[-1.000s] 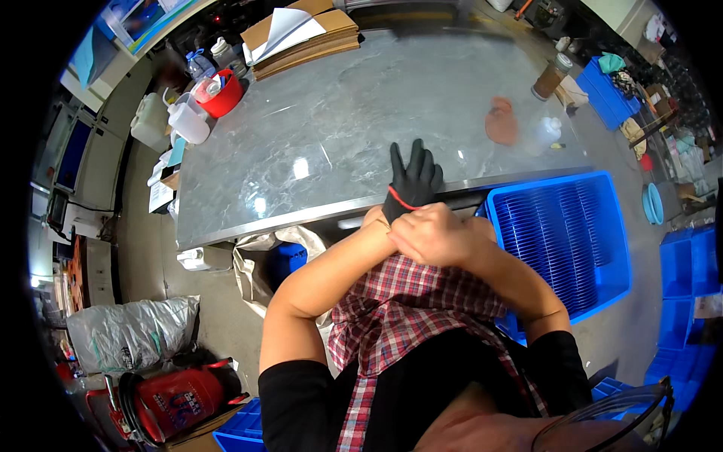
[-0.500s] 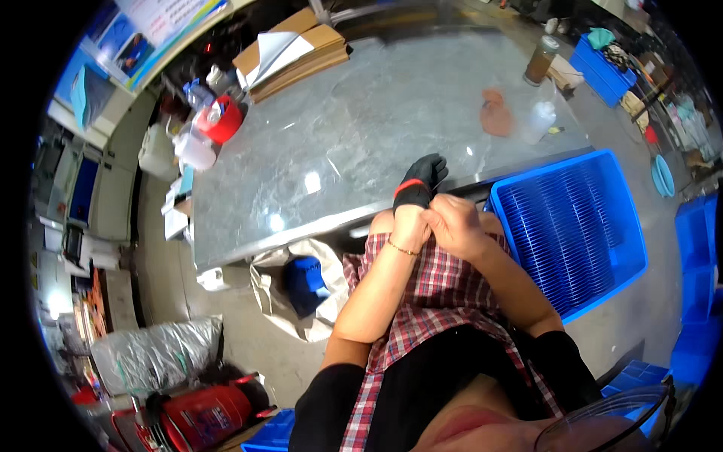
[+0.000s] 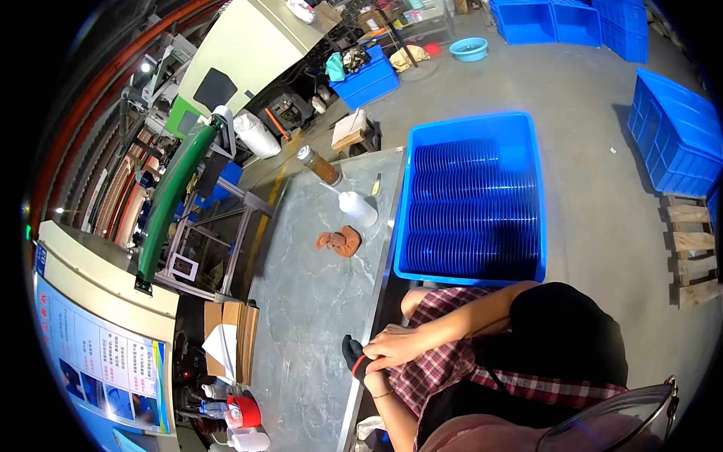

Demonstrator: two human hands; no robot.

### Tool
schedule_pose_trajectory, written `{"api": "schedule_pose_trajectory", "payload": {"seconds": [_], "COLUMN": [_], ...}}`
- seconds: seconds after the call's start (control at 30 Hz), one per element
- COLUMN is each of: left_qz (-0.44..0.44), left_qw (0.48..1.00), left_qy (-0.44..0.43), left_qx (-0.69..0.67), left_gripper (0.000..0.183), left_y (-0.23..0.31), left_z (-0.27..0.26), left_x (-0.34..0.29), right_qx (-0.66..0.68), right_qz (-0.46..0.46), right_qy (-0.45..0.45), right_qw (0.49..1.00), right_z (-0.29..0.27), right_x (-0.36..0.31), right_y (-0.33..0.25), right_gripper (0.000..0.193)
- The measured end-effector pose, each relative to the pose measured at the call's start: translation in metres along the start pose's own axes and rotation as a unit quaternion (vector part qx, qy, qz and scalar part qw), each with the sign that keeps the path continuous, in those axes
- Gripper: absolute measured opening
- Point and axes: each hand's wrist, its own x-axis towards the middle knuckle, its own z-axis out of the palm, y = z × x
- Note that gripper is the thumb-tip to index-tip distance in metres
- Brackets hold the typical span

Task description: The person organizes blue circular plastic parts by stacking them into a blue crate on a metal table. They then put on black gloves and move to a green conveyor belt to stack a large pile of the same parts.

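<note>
On my left hand (image 3: 355,358) is a black glove (image 3: 349,348) with a red cuff edge, near the front edge of the grey table (image 3: 301,309). Its gloved fingers look stretched out and hold nothing that I can see. My bare right hand (image 3: 396,345) lies across the left wrist, fingers closed on the glove's cuff; the fingertips are partly hidden. Beyond my arms stands a blue bin (image 3: 471,126) packed with rows of thin blue discs (image 3: 471,207). An orange-brown cloth (image 3: 345,242) lies crumpled on the table, beside a white squeeze bottle (image 3: 357,209).
A jar of brown liquid (image 3: 320,165) is at the table's far end. Cardboard sheets (image 3: 247,343) and a red container (image 3: 245,411) sit along its left side. Blue crates (image 3: 674,135) and a wooden pallet (image 3: 691,252) are on the floor at right.
My view has swung to the right, so the blue bin now appears nearer the middle. Both hands stay together at the left wrist, the right one still at the glove's cuff.
</note>
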Motion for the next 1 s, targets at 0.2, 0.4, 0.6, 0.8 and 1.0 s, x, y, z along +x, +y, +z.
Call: {"api": "schedule_pose_trajectory", "payload": {"seconds": [0.2,0.4,0.6,0.8,1.0], "left_qz": [0.003,-0.077,-0.161,-0.154,-0.115], "left_qw": [0.989,0.911,0.908,0.793,0.883], "left_qy": [-0.031,-0.157,-0.200,-0.229,-0.252], "left_qx": [0.145,0.374,0.332,0.543,0.380], "left_gripper": [0.029,0.027,0.025,0.020,0.011], "left_y": [-0.003,-0.046,-0.076,0.014,0.136], "left_z": [0.008,0.018,0.056,0.143,0.213], "left_x": [0.017,0.080,0.135,0.162,0.151], "right_qx": [0.055,0.258,0.281,0.103,0.211], "right_qz": [0.034,0.074,0.210,0.278,0.351], "right_qy": [-0.013,-0.015,0.076,0.256,0.334], "right_qw": [0.998,0.963,0.933,0.920,0.849], "right_z": [-0.021,-0.036,-0.077,-0.134,-0.208], "right_x": [0.010,0.030,0.065,0.122,0.149], "right_y": [0.002,0.098,0.148,0.093,-0.038], "right_gripper": [0.032,0.024,0.015,0.011,0.013]}}
